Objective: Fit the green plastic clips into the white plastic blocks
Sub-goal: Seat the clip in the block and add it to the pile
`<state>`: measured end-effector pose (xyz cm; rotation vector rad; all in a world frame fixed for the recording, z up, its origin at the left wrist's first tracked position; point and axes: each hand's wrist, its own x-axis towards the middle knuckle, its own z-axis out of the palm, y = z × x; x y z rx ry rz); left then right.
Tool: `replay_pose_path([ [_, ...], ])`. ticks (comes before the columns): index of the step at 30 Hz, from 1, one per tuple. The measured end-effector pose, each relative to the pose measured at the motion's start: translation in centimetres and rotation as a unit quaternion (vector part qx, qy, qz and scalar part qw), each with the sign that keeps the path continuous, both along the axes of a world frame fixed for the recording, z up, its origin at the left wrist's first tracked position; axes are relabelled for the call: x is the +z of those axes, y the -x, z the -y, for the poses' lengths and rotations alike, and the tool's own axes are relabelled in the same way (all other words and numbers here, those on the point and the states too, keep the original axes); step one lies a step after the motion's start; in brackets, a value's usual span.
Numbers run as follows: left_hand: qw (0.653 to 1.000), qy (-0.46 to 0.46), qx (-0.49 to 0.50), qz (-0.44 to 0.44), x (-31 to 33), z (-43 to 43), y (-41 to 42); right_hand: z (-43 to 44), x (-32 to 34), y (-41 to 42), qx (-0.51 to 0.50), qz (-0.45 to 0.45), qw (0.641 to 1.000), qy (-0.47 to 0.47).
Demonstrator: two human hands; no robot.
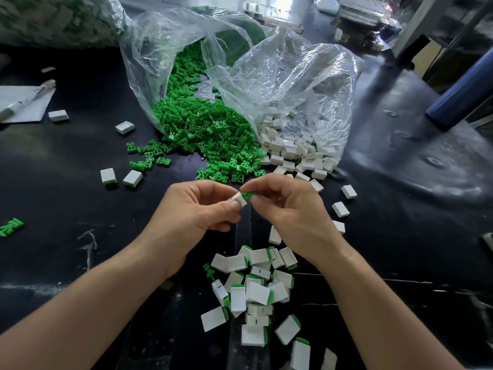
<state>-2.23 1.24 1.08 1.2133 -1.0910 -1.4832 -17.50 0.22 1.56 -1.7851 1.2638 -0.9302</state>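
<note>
Head: fingers (230, 207) pinch clip (248, 194) against white block (238, 200).

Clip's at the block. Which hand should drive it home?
Right. The right hand pinches the green clip with its end at the white block, so it can likely press onward. The left hand grips the block and serves better as the brace.
</note>
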Motion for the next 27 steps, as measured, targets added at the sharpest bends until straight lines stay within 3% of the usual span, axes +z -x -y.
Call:
replay_pose_path([
  [11,0.999,0.014,-0.009,0.048,-0.1,-0.3,0.0,-0.1,-0.2,0.3,0.010,-0.057,0.997,0.047],
  [14,0.999,0.019,-0.003,0.035,0.2,-0.3,-0.1,-0.1,0.1,0.2,-0.002,-0.036,0.999,0.013],
  [20,0.999,0.022,-0.011,0.046,0.2,-0.3,-0.1,-0.5,0.6,0.3,0.037,-0.148,0.988,-0.010],
  [27,0.995,0.051,-0.057,0.070,0.8,-0.6,-0.9,-0.6,1.0,0.2,0.092,-0.180,0.979,0.042],
])
